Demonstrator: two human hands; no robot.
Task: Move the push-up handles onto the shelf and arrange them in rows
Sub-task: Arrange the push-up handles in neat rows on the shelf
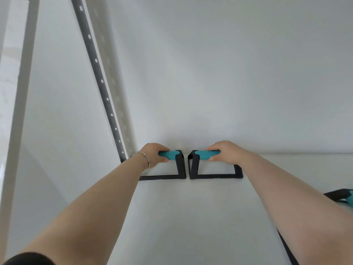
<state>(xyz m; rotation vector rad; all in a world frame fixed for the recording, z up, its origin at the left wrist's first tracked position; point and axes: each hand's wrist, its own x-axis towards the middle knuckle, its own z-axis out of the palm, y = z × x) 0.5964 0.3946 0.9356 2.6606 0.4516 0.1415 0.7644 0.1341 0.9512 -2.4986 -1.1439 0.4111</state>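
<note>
Head view: both hands gripping push-up handles at the back of the white shelf (191, 217).
Left hand (152, 154) wraps the teal grip of the left black-framed push-up handle (178, 165); right hand (223, 151) wraps the right black-framed teal-grip handle (198, 167). Frames sit side by side, nearly touching, against the wall. Third handle (342, 196) partly visible at right edge.

Soft, even daylight fills the view and my arms cast only faint shadows on the white shelf (172, 217), while the wall (229, 73) behind shades from pale grey to a brighter patch low down. The wide lens bends things: the perforated upright (99, 73) leans steeply and my forearms swell toward the bottom corners. Focus is fairly crisp mid-frame, softer at the edges, with no harsh glare.
</note>
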